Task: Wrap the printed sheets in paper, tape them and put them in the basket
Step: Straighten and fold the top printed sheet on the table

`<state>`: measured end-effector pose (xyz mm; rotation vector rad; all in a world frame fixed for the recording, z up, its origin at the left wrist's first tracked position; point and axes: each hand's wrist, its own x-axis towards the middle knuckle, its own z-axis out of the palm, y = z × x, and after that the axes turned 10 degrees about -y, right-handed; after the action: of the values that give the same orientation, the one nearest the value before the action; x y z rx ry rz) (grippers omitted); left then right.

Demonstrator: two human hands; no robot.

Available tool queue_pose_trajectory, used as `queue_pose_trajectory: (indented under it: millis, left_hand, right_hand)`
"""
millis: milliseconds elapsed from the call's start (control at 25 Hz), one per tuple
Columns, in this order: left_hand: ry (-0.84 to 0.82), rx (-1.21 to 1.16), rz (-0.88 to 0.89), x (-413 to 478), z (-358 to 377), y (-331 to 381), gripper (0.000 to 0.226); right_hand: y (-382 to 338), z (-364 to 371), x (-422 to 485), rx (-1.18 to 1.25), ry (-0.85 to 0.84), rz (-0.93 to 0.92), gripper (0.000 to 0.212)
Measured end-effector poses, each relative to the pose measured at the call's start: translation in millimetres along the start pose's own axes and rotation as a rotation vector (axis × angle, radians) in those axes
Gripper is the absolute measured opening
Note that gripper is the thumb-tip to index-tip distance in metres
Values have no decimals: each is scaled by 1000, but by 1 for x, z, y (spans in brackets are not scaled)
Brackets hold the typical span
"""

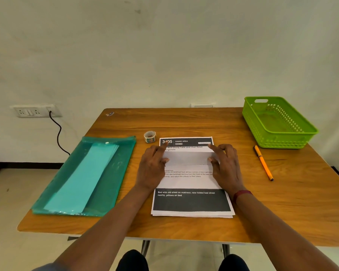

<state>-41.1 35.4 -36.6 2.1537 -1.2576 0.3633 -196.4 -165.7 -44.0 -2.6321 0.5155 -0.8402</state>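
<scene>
Printed sheets, frame centre: probably light, limp, slippery. Left hand, right hand: fingers straight, pressing fold. Grip side edges.

The table bears a folder, tape roll, printed sheets, pen and basket.

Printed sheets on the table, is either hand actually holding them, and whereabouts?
Neither grips them. The left hand and right hand rest on the printed sheets, fingers pressing the folded band flat near its left and right ends.
</scene>
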Motion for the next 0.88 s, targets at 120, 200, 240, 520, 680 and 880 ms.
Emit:
queue_pose_trajectory:
  millis: [120,200,240,520,680,880]
  left_hand:
    - [20,20,66,-1,-7,-4,44]
    - [-1,48,107,-6,-9,-8,38]
    - [-17,64,115,-9,-9,-10,35]
    - [-126,91,57,-30,-1,-1,28]
    - [-269,129,-2,-36,0,3,37]
    - [-564,209,-43,-32,-1,8,59]
  right_hand:
    - [-4,-4,-2,-2,37,-120,43]
    - [-6,-7,-5,-52,21,-193,37]
    - [-7,-8,-8,-78,8,-213,35]
    - [-8,-8,-29,-142,-116,-157,30]
    - [-6,-9,-30,-161,-260,-90,40]
    - [-13,-8,-28,-318,-537,-78,64]
